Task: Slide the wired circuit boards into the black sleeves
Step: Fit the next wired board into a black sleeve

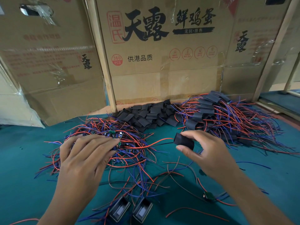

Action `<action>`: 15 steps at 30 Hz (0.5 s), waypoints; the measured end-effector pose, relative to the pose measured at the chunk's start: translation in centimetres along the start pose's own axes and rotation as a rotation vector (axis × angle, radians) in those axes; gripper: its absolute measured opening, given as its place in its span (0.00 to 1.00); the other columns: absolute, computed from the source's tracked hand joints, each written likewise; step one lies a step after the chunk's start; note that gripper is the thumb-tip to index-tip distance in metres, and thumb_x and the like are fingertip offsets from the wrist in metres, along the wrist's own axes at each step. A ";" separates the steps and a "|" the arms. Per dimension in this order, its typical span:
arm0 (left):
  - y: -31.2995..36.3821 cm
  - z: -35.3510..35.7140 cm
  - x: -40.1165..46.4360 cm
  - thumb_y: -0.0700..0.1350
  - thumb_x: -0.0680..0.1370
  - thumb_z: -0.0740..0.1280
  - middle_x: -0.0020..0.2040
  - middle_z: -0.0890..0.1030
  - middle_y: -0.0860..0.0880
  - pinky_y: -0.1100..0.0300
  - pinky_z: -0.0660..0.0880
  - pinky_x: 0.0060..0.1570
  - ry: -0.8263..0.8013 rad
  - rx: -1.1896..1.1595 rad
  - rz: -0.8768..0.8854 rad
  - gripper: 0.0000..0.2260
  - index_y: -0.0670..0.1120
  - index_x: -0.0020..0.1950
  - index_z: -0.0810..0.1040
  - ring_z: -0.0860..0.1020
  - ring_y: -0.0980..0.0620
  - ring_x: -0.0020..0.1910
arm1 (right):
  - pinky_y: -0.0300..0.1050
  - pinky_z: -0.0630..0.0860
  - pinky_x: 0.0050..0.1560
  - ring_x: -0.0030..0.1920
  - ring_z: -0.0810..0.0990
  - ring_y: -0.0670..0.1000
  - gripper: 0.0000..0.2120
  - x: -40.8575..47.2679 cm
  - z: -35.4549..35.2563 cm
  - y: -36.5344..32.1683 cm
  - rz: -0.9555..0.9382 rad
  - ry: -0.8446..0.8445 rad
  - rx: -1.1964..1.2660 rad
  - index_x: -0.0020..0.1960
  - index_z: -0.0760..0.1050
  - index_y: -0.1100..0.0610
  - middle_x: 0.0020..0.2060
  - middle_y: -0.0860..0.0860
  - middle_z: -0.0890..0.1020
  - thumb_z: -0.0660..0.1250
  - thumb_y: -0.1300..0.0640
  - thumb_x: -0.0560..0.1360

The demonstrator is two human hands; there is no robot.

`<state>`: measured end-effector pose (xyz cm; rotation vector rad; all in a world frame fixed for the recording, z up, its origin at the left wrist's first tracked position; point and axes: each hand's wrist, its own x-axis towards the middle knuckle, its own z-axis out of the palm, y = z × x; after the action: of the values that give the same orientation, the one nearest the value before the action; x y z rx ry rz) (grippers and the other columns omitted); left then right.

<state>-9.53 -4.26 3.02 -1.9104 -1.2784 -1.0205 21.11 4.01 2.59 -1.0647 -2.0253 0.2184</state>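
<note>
My right hand [206, 153] pinches a black sleeve [183, 141] between thumb and fingers, above the green table. A red and a black wire [155, 144] run from the sleeve's left opening toward my left hand [86, 151]. That hand lies over a tangled pile of wired circuit boards [103, 132] and grips a small green board [119, 143] at its fingertips. A heap of empty black sleeves [146, 114] lies at the back centre. A pile of sleeved boards [227, 117] with red and blue wires sits at the back right.
Cardboard boxes [162, 51] wall off the back of the green table [24, 159]. Two small black rectangular housings [129, 210] lie at the front edge between my arms. A loose green board [209, 196] with wires lies under my right forearm. Loose wires cover the table's middle.
</note>
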 end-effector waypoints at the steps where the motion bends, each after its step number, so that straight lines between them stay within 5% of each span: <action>1: 0.0 0.0 0.0 0.49 0.81 0.65 0.56 0.81 0.59 0.52 0.65 0.62 0.004 0.002 0.001 0.10 0.50 0.58 0.84 0.78 0.53 0.57 | 0.43 0.74 0.53 0.52 0.79 0.46 0.18 0.0 0.0 -0.1 0.001 0.000 0.005 0.56 0.80 0.53 0.49 0.43 0.82 0.68 0.42 0.73; 10: 0.3 -0.2 0.3 0.48 0.81 0.66 0.57 0.81 0.60 0.50 0.66 0.60 0.012 0.004 0.007 0.10 0.50 0.58 0.84 0.78 0.53 0.56 | 0.26 0.67 0.55 0.55 0.77 0.39 0.19 0.0 0.2 -0.2 -0.030 -0.020 0.079 0.59 0.80 0.56 0.52 0.44 0.82 0.71 0.45 0.73; 15: 0.4 -0.2 0.3 0.49 0.81 0.65 0.56 0.80 0.60 0.51 0.66 0.61 0.003 -0.002 0.003 0.10 0.50 0.57 0.84 0.78 0.53 0.56 | 0.35 0.68 0.60 0.59 0.76 0.41 0.20 -0.2 0.5 -0.3 -0.063 -0.070 0.072 0.62 0.78 0.51 0.56 0.41 0.80 0.68 0.42 0.75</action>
<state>-9.14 -4.41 3.30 -1.9113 -1.2727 -1.0226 20.64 3.75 2.31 -0.9596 -2.0937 0.2967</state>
